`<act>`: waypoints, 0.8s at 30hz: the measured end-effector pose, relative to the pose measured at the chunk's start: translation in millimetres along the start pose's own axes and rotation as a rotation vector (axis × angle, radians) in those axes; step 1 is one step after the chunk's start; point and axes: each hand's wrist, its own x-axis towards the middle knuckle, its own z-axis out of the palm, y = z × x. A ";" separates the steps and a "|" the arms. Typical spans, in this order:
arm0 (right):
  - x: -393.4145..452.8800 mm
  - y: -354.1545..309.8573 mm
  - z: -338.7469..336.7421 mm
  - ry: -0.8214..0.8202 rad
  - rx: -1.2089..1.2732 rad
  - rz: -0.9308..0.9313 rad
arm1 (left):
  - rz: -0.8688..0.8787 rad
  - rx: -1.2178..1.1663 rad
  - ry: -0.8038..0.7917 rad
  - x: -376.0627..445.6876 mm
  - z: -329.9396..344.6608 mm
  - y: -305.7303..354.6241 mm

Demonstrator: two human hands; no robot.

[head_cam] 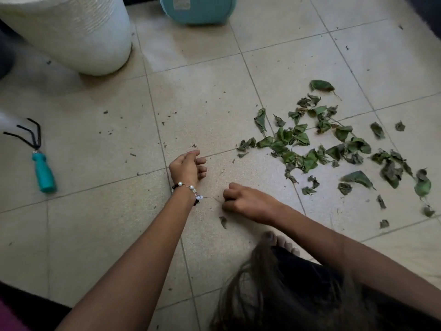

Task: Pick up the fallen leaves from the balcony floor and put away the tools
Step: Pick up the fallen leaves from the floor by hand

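Leaf scatter (334, 144), right of centre: wilted, curled, near weightless; you'd likely do best to scoop them in bunches, since they look apt to crumble. Hand rake (35, 154), left edge: rigid; judge the teal handle the place to grip. Your left hand (187, 167), centre, hangs loosely curled, holding nothing. Your right hand (245, 203), just below, is curled; whether it pinches a thin stem (212, 199), you cannot tell.

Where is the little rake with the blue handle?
In the head view, the little rake lies on the floor tiles at the far left, below the big white pot and well left of the left hand.
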 end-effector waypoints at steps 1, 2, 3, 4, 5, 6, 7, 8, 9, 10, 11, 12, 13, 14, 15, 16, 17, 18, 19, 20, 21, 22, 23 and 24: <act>-1.8 4.6 -8.1 0.044 0.027 0.089 | -0.016 -0.004 -0.025 -0.4 2.5 0.3; -2.8 12.1 -16.3 0.138 0.091 0.157 | -0.031 -0.002 -0.056 -2.1 5.6 0.2; -3.5 19.9 -24.3 0.212 0.226 0.243 | -0.044 0.006 -0.089 -4.6 9.6 0.0; -5.9 29.0 -31.4 0.303 0.336 0.318 | -0.051 0.025 -0.121 -7.8 14.1 -0.5; -8.8 35.3 -39.8 0.390 0.481 0.407 | -0.058 0.052 -0.153 -11.2 18.3 -1.1; -10.7 39.2 -46.7 0.474 0.645 0.475 | -0.073 0.085 -0.191 -14.8 22.2 -1.2; -11.7 44.1 -50.4 0.552 0.778 0.519 | -0.105 0.121 -0.245 -17.8 26.1 -1.0; -10.8 44.1 -54.6 0.624 0.844 0.525 | -0.158 0.151 -0.319 -20.0 29.2 -0.6; -8.6 43.2 -57.2 0.660 0.870 0.502 | -0.231 0.163 -0.405 -22.7 32.8 0.6; -5.6 39.8 -60.6 0.660 0.856 0.473 | -0.315 0.145 -0.486 -24.6 36.7 1.9; -1.2 35.6 -62.9 0.645 0.807 0.440 | -0.399 0.095 -0.542 -26.0 41.0 2.5; 3.4 30.4 -64.4 0.621 0.718 0.389 | -0.467 0.031 -0.566 -27.2 44.9 2.9; 8.1 24.6 -64.0 0.610 0.603 0.331 | -0.514 -0.020 -0.559 -27.7 48.0 3.4; 12.7 19.3 -61.2 0.635 0.469 0.273 | -0.540 -0.045 -0.521 -27.4 49.5 4.4; 15.8 15.5 -57.0 0.698 0.351 0.231 | -0.546 -0.051 -0.463 -26.6 49.5 5.8; 16.9 12.8 -54.1 0.760 0.301 0.224 | -0.537 -0.045 -0.405 -23.3 47.2 7.0; 15.8 10.7 -51.2 0.781 0.308 0.239 | -0.517 -0.031 -0.358 -18.4 43.5 8.9; 13.2 10.5 -46.7 0.742 0.349 0.236 | -0.490 -0.017 -0.323 -12.1 38.9 10.8; 10.2 11.0 -40.2 0.612 0.390 0.201 | -0.465 -0.011 -0.295 -6.4 34.3 12.8; 7.7 10.2 -32.1 0.409 0.386 0.136 | -0.447 -0.016 -0.271 -1.3 29.9 14.4; 5.3 9.3 -20.9 0.218 0.333 0.054 | -0.438 -0.032 -0.252 2.5 26.5 15.3; 3.4 7.5 -9.1 0.072 0.273 -0.021 | -0.431 -0.050 -0.239 5.5 24.7 15.6; 2.5 5.7 1.3 0.000 0.231 -0.064 | -0.429 -0.062 -0.234 7.5 24.3 15.5; 2.0 4.3 8.3 -0.017 0.217 -0.075 | -0.429 -0.065 -0.233 8.4 24.4 14.6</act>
